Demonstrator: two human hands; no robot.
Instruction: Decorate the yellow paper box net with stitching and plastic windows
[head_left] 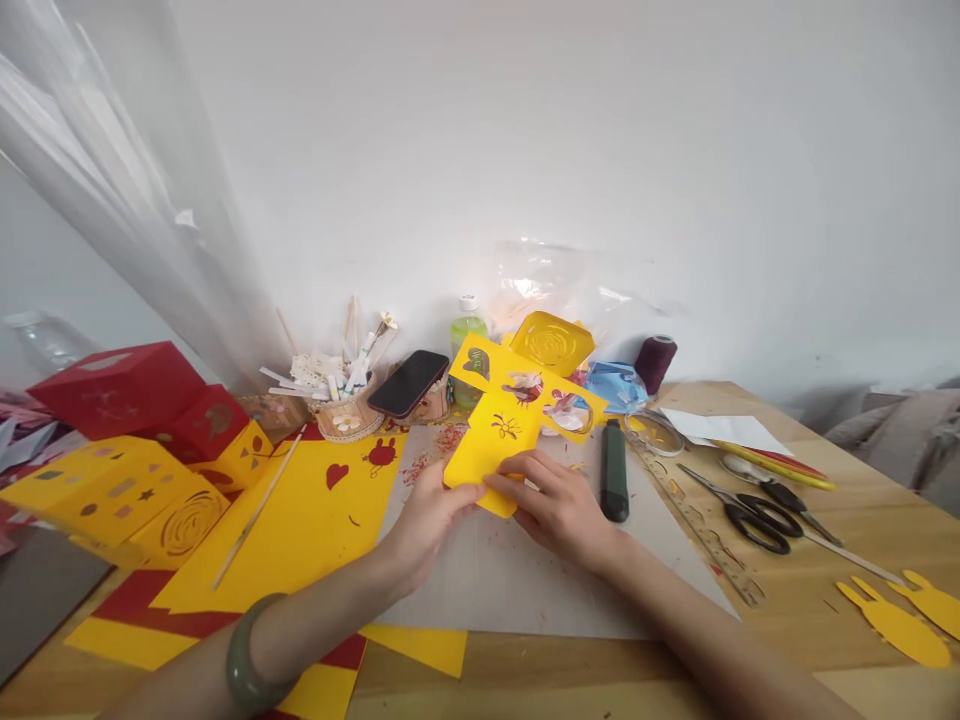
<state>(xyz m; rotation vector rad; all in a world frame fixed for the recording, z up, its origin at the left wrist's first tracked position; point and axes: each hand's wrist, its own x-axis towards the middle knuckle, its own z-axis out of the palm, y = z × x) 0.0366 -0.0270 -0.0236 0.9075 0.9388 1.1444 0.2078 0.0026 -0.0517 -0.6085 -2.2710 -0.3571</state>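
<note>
Both hands grip a yellow paper cutout (491, 432), T-shaped, with a flower and several other shapes cut through it. My left hand (426, 525) pinches its lower left edge, thumb on the front. Across the lower right edge lie the fingers of my right hand (559, 500), closed on the paper. The cutout is held up at a tilt over a grey mat (517, 590). Just right of my right hand rests a dark green utility knife (614, 475). A yellow tray-like paper piece (551, 342) with a spiral pattern shows behind the cutout.
Yellow and red sheets (322, 520) lie at left, with a thin stick (259, 507) on top. Folded yellow boxes (124, 500) and red boxes (120, 385) stand farther left. A phone (409, 383) leans at the back. Scissors (757, 520), a clear ruler (701, 530) and rabbit-shaped cutouts (896, 625) lie right.
</note>
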